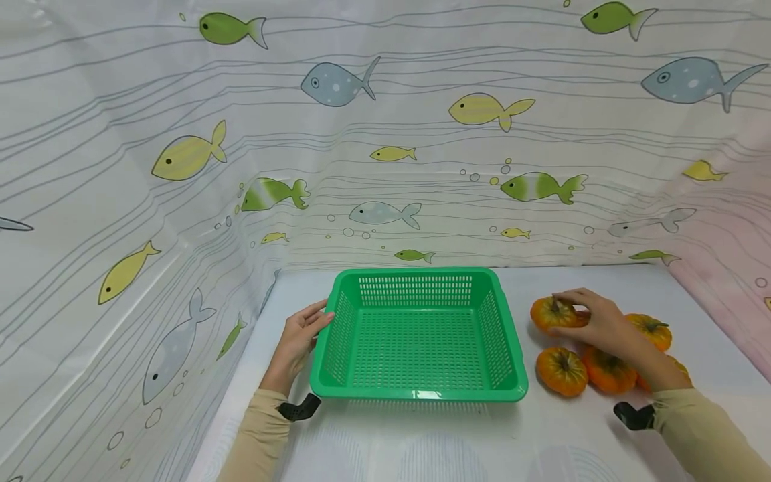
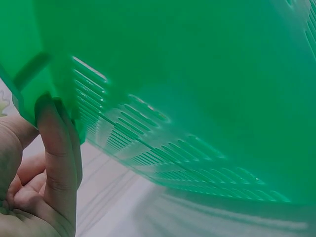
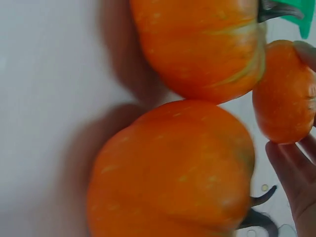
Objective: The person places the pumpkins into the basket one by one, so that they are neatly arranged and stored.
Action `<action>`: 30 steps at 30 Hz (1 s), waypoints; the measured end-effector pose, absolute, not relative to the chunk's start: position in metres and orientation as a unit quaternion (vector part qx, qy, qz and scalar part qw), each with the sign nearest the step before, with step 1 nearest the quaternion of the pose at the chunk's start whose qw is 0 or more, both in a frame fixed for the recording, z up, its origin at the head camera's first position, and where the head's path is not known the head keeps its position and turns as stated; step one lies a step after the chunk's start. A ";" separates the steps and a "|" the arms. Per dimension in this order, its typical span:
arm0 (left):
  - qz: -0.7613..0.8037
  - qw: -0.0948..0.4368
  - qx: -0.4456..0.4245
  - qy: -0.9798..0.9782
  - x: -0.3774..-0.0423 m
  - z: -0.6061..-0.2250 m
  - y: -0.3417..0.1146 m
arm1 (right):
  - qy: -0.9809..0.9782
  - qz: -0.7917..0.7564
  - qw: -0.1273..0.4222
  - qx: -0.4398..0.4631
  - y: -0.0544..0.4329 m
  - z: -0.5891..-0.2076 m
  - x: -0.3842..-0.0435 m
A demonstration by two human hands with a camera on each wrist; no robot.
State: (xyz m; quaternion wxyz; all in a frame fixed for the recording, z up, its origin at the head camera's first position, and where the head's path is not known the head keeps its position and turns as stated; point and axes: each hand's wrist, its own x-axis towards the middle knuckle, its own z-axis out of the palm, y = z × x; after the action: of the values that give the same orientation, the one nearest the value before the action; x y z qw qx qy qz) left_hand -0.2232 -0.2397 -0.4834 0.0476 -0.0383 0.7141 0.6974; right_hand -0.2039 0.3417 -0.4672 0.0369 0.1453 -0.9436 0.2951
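A green plastic basket [image 1: 421,393] with slotted walls stands in the middle of the table, nothing inside it. My left hand [image 1: 295,341] holds its left rim, thumb on top; in the left wrist view the fingers [image 2: 58,148] curl against the rim's underside. To the right of the basket, my right hand [image 1: 596,325] grips a small orange pumpkin [image 1: 545,314] between thumb and fingers. The right wrist view shows that held pumpkin [image 3: 281,94] at the right edge, with fingertips at both its sides. Several similar pumpkins, one of them the near-left pumpkin [image 1: 562,372], lie around and under the right forearm.
The white table [image 1: 421,448] bears faint round patterns at its front. A fish-printed sheet [image 1: 385,181] rises behind and along the left side, turning pinkish at the right. Black straps with camera mounts [image 1: 300,407] sit on both wrists.
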 end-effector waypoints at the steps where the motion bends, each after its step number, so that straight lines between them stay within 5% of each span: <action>1: 0.698 0.047 -0.037 0.713 -0.223 -0.484 -0.240 | -0.942 0.299 0.036 0.146 0.341 -0.466 -0.204; 13: 0.698 0.051 -0.037 0.713 -0.222 -0.485 -0.242 | -0.931 0.317 0.071 0.166 0.324 -0.439 -0.205; 30: 0.705 0.052 -0.037 0.706 -0.224 -0.485 -0.241 | -0.915 0.318 0.048 0.244 0.273 -0.393 -0.219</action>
State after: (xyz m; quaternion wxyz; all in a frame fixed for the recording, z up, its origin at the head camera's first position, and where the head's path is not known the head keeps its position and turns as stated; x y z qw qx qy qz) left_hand -0.2237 -0.2412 -0.4846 0.0515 -0.0366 0.7061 0.7053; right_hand -0.2189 0.2732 -0.3928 0.0483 0.2435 -0.9152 0.3176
